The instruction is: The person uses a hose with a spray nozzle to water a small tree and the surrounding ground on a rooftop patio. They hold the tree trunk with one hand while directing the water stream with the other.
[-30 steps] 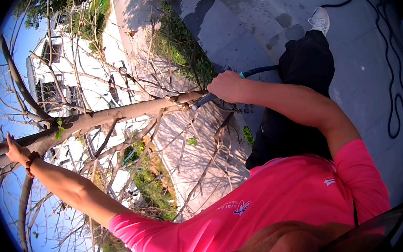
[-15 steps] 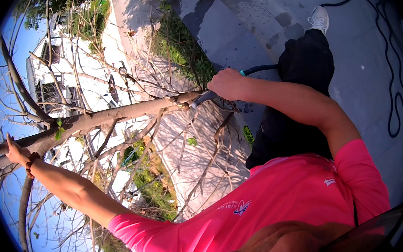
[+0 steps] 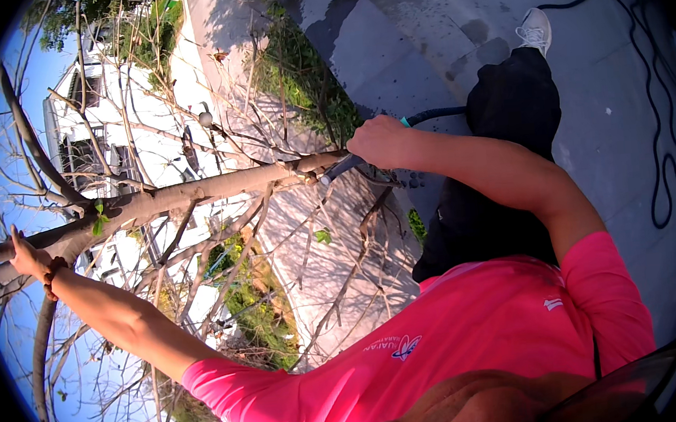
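Note:
My left hand [image 3: 30, 256] is at the far left, wrapped against a thick bare tree branch [image 3: 217, 187], with one finger sticking up. The far side of its grip is hidden by the branch, and a brown bead bracelet [image 3: 55, 277] circles the wrist. My right hand [image 3: 379, 142] is closed around a dark tube-shaped nozzle [image 3: 342, 165] with a pale tip, which lies against the branch's right end. From behind that fist, past a teal band, a black hose [image 3: 437, 113] runs toward my dark trousers.
Thin leafless twigs [image 3: 337, 298] spread on both sides of the branch. Beyond lie a paved path [image 3: 302, 253], green plants [image 3: 304, 79] and a white building [image 3: 158, 90]. Grey wet-spotted paving [image 3: 433, 13] is at the upper right, where a black cord [image 3: 651, 107] loops near my pale shoe [image 3: 535, 31].
Both hands keep nearly the same place and grip. A small rounded pale shape now shows among the twigs above the branch, where a darker form was.

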Demonstrator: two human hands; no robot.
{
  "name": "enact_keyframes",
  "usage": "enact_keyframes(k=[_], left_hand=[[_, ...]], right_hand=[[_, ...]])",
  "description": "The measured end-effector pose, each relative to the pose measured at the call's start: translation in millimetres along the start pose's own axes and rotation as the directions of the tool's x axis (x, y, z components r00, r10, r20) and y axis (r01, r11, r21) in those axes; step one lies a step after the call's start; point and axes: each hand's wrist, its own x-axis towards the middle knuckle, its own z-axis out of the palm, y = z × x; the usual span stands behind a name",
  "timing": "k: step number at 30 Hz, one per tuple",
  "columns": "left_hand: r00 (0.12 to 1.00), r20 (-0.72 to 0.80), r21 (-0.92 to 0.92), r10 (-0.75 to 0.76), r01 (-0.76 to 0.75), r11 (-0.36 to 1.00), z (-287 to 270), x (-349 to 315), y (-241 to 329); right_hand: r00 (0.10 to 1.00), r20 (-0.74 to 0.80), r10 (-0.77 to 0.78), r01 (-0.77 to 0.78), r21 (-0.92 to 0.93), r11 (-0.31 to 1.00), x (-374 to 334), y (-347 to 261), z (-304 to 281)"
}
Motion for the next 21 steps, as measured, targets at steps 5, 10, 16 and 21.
enact_keyframes(k=[5,10,16,21], left_hand=[[0.998,-0.056,-0.042,-0.022,0.02,0.999,2,4,-2],[1.0,0.004,-0.022,0.01,-0.01,1.0,-11,6,-4],[0.999,-0.044,-0.005,0.009,-0.009,1.0,0,2,0],[1.0,-0.015,0.012,-0.017,0.017,1.0,-2,5,-4]], right_hand=[[0.987,0.156,-0.032,0.047,-0.091,0.995,1,-4,19],[0.971,0.221,-0.085,0.114,-0.121,0.986,-13,-17,9],[1.0,-0.021,0.004,-0.005,-0.078,0.997,-5,-2,1],[0.973,0.227,-0.042,0.076,-0.14,0.987,-15,-15,15]])
